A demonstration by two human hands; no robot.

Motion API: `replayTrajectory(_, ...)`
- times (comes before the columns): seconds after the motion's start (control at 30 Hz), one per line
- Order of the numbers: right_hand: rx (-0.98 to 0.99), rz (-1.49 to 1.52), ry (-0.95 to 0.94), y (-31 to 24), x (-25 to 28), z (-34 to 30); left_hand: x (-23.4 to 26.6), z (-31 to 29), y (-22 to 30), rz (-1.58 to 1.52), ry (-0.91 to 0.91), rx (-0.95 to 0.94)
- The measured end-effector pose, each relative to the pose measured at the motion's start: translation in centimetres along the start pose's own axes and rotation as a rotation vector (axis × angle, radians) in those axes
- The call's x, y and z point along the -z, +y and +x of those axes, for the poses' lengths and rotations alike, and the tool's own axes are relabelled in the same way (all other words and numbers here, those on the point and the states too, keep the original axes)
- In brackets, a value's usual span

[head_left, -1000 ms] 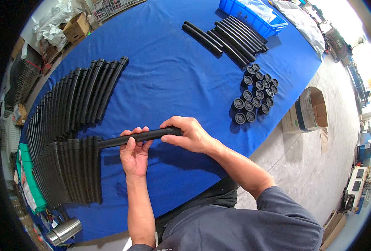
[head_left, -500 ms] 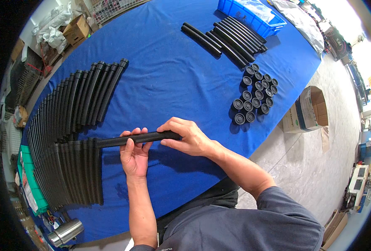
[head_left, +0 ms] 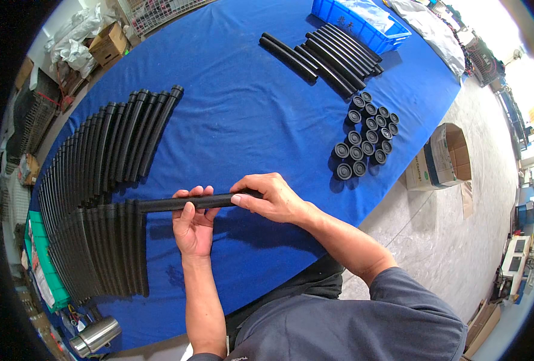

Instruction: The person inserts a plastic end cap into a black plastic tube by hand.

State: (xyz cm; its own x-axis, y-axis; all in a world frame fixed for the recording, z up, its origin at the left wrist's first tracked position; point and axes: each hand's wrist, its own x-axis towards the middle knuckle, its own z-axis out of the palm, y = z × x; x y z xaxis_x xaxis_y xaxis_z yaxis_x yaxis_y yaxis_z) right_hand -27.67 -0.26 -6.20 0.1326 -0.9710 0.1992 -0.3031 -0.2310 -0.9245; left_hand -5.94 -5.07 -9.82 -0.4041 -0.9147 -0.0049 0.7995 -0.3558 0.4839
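Observation:
A black tube (head_left: 160, 205) lies level across both my hands, over the blue cloth. My left hand (head_left: 193, 225) cradles its middle from below, fingers behind it and thumb in front. At its right end my right hand (head_left: 273, 198) is closed, thumb and fingers gripping it; the very tip is partly hidden there. The tube's left end reaches the near row of black tubes (head_left: 113, 249). Behind that row, another row of capped black tubes (head_left: 128, 135) lies fanned out. Several round black caps (head_left: 355, 138) stand in a group to the right.
Bare black tubes (head_left: 333, 57) lie at the far right beside a blue crate (head_left: 393, 42). Past the table's right edge an open cardboard box (head_left: 423, 171) stands on the floor. A green tray (head_left: 38, 240) and a metal cylinder (head_left: 98, 335) are at the left edge.
My right thumb has moved up onto the tube near its right end, and the fingers have closed further around it. My left hand has hardly moved.

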Motion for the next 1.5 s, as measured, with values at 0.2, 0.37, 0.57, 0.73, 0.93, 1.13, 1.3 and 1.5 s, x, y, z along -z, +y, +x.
replayTrajectory(0.2, 0.248, -0.069, 0.121, 0.2, -0.1, 0.2, 0.0, 0.1, 0.0, -0.014, 0.041, -0.011)
replayTrajectory(0.37, -0.471, 0.27, -0.134, -1.3, 0.9, 0.4, -0.3, 0.0, -0.1, 0.015, -0.016, 0.006)
replayTrajectory(0.57, 0.215, -0.018, 0.133, 0.2, -0.6, 0.4, 0.8, -0.1, 0.4, 0.034, 0.017, -0.008)
replayTrajectory(0.73, -0.107, 0.12, 0.11, -0.3, -0.4, 0.2, 0.4, -0.2, 0.1, 0.063, 0.027, 0.031)
replayTrajectory(0.93, -0.107, -0.016, 0.045, -0.9, 0.3, 0.0, 0.3, 0.3, -0.6, -0.01, 0.022, 0.012)
replayTrajectory(1.13, 0.161, -0.097, 0.093, -0.5, -0.1, 0.4, 0.3, 0.1, -0.5, -0.038, 0.041, 0.002)
replayTrajectory(1.3, -0.281, 0.245, 0.07, -0.6, -0.5, -0.2, 0.4, 0.0, -0.6, -0.04, 0.009, 0.008)
replayTrajectory(1.5, 0.369, -0.215, 0.22, 0.6, -0.5, 0.9, 0.1, 0.4, -1.1, -0.094, 0.036, 0.002)
